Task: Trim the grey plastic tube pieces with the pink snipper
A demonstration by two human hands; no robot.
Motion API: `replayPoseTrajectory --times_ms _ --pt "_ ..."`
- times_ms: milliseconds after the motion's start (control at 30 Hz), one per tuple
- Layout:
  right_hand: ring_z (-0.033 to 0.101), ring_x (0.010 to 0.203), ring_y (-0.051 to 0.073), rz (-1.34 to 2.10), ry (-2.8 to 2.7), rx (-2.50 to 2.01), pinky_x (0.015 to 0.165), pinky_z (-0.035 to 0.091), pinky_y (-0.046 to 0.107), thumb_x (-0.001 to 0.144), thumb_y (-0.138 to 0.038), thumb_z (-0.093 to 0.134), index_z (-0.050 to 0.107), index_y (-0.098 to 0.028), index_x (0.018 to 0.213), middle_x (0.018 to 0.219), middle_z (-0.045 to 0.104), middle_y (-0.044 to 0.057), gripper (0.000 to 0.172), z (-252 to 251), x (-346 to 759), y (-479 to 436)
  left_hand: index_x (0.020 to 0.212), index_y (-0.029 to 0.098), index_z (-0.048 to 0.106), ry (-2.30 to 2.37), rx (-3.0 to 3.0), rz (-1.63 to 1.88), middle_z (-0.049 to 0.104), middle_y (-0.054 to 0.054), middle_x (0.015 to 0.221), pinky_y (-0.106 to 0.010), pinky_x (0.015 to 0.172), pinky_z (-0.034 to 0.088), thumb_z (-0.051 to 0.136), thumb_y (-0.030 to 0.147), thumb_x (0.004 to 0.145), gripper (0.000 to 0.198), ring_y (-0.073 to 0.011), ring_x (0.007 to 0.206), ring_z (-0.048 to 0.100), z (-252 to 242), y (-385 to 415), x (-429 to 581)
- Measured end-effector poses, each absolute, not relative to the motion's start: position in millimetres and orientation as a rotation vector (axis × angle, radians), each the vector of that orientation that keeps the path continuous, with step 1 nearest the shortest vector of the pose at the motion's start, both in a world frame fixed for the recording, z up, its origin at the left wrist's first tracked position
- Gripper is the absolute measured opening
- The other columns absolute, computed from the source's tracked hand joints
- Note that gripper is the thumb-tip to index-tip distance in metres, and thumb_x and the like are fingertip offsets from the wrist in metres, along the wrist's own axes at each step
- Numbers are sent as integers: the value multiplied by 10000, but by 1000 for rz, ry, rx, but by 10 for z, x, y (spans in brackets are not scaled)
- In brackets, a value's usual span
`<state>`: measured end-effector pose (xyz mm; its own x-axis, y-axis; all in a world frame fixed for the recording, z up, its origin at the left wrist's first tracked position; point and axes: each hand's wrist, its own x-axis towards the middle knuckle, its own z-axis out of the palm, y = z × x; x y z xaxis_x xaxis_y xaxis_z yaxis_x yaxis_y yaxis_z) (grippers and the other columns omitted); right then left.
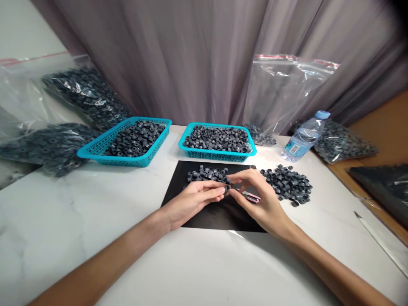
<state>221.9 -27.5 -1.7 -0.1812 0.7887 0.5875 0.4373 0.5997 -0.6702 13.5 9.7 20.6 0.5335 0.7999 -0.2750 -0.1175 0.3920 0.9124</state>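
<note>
Both hands meet over a black mat on the white table. My left hand pinches a small dark grey ring at its fingertips. My right hand is closed around a pink-handled tool and touches the same ring from the right. A small heap of grey rings lies on the mat just behind my fingers. A larger loose pile of rings sits on the table to the right of the mat.
Two turquoise baskets of rings stand behind the mat. Clear bags of rings lie at far left, another bag at right behind a water bottle. A curtain hangs behind. A thin blade-like strip lies at the right edge.
</note>
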Motion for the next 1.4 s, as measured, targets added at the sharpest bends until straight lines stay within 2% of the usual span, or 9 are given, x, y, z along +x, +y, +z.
replayPoseTrajectory --times_ms 267,433,633,800,1033,1400 --pt "565 961 210 415 -1888 -1003 736 523 332 954 -247 645 701 -245 1045 1023 642 70 107 -13 2245 -241 1063 175 805 762 1039 641 717 -45 972 -289 1018 421 791 242 835 237 -132 907 588 211 83 141" --pt "567 978 217 480 -1867 -1007 711 537 328 947 -277 657 717 -258 1055 1062 629 80 125 11 2237 -248 1088 171 792 703 1033 629 710 -67 1079 -296 1021 411 749 269 882 232 -142 952 593 187 74 150" --pt "598 1015 221 566 -1794 -1002 724 562 328 960 -300 639 694 -235 970 1065 659 86 86 9 2217 -252 1000 162 791 792 1051 647 669 -33 918 -295 967 397 809 285 819 220 -147 916 556 214 58 156" --pt "653 1018 204 596 -1730 -976 787 585 327 978 -271 609 649 -222 991 1080 689 79 65 -30 2192 -283 969 161 780 793 1105 672 623 -19 892 -278 910 393 804 300 823 203 -137 883 521 222 70 145" --pt "655 788 156 391 -1783 -1020 741 574 305 974 -216 591 618 -210 1007 942 679 51 43 -70 2197 -287 985 138 764 781 1063 660 657 -55 957 -289 900 421 725 345 894 229 -155 917 565 244 58 171" --pt "624 843 195 322 -1874 -987 739 555 338 998 -234 569 627 -245 1111 1009 671 72 127 -182 2102 -247 996 121 723 814 921 676 656 -57 858 -287 760 416 754 301 857 230 -160 841 593 177 14 157"
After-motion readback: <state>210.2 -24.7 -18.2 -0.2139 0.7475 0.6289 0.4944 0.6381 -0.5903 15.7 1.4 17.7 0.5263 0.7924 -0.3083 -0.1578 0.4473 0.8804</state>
